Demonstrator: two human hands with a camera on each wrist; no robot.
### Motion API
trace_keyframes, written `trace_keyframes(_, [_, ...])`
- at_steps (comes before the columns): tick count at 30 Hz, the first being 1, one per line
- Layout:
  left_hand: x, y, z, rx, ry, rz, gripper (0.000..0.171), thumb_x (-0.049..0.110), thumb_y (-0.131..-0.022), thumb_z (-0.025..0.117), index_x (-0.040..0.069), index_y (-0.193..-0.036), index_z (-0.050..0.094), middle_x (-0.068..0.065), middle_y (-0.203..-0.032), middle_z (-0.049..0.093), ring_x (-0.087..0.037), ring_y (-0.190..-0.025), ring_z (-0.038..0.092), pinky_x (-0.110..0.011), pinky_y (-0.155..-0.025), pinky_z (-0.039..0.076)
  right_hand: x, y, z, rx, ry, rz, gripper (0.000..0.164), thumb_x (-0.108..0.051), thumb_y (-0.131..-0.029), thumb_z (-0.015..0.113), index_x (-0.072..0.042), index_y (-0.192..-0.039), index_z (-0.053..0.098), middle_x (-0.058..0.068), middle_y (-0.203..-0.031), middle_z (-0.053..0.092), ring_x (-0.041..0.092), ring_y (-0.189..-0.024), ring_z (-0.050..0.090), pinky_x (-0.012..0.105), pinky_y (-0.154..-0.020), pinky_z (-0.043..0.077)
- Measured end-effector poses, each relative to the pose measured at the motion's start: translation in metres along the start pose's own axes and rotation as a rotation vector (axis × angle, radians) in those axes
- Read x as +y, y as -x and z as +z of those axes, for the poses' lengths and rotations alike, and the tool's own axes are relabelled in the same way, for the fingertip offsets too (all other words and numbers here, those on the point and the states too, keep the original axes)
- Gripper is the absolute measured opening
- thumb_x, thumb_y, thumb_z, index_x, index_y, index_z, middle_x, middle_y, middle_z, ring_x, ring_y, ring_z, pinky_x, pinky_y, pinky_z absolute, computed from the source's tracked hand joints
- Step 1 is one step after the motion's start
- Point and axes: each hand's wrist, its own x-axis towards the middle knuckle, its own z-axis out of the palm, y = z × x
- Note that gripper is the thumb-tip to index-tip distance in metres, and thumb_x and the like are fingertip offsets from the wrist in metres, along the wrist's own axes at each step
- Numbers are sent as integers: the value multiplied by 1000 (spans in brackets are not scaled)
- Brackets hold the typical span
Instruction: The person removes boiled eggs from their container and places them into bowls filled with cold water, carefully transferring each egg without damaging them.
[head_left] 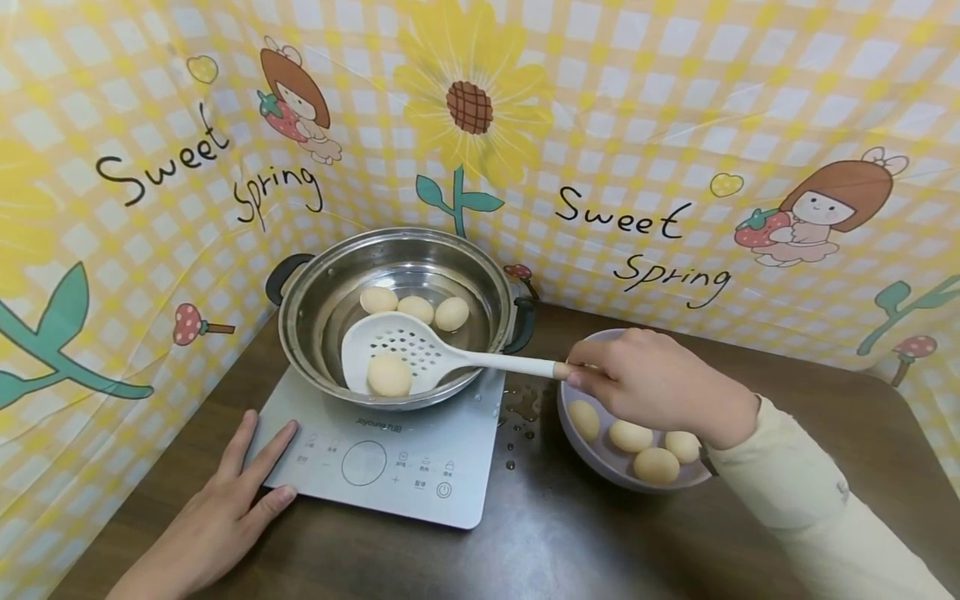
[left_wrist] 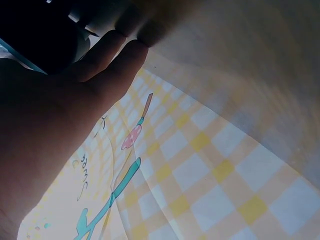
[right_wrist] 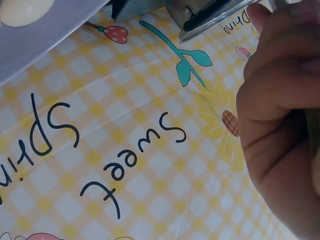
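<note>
In the head view, my right hand [head_left: 652,383] grips the handle of a white slotted skimmer [head_left: 397,342]. The skimmer's bowl is inside a steel pot [head_left: 292,342], with one egg [head_left: 389,374] lying on it near the pot's front rim. Behind the bowl, 3 more eggs [head_left: 415,311] sit in the water in the pot. My left hand [head_left: 217,508] rests at the left edge of the induction cooker [head_left: 450,500], fingers spread and straight. Curled fingers of the right hand [right_wrist: 285,100] fill the right side of the right wrist view; the handle is mostly hidden there.
Under my right forearm stands a lavender bowl [head_left: 573,450] holding several eggs [head_left: 657,465]. Water drops [head_left: 522,404] lie on the dark wooden table [head_left: 540,533] between cooker and bowl. A yellow checked cloth [head_left: 615,83] with printed flowers covers the walls behind and to the left.
</note>
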Motion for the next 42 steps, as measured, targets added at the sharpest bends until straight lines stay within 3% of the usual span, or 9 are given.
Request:
trace_keyframes(8, [0,-1,-1,-7,13,-11,74,40,-105,55,27,-164,13,-21,-165,-15,-69,-124,37,-74,-79,41,-3,-5,-12,-58,-5,3,13,-23,-102,64,-22,-92,71,-15,-61,45,2,-49,39,28,-47,38])
trace_keyframes(18, [1,-1,-1,-8,12,-12,73,42,-105,54,29,-164,13,-20,-166,-15,-69,-124,38,-76,-78,40,-4,-14,-23,-211,-102,90,15,-24,-104,60,-20,-92,69,-10,-60,48,6,-47,44,30,-49,41])
trace_keyframes(21, [0,0,-2,-6,12,-8,73,41,-105,54,29,-164,13,-20,-166,-15,-69,-123,39,-76,-77,40,-3,-15,-26,-254,-173,111,17,-22,-105,58,-18,-93,69,-7,-62,50,7,-46,47,30,-48,42])
trace_keyframes(28, [0,0,-2,-12,18,-10,73,42,-105,53,29,-164,12,-20,-166,-15,-70,-124,37,-75,-78,41,-2,-15,-31,-373,-399,285,18,-21,-107,52,-15,-107,69,2,-59,50,14,-41,48,35,-39,45])
trace_keyframes(35, [-1,0,-1,-17,28,-2,74,41,-105,54,28,-165,12,-22,-165,-14,-70,-125,36,-73,-78,42,0,-13,-33,-413,-464,324,20,-22,-108,50,-12,-110,67,3,-58,50,13,-40,46,34,-38,43])
trace_keyframes(42, [-2,1,-1,-3,29,11,74,40,-105,55,28,-164,13,-22,-165,-15,-69,-126,35,-73,-80,42,4,-4,-37,-422,-535,340,24,-23,-109,48,-13,-119,67,1,-51,43,12,-39,35,28,-37,33])
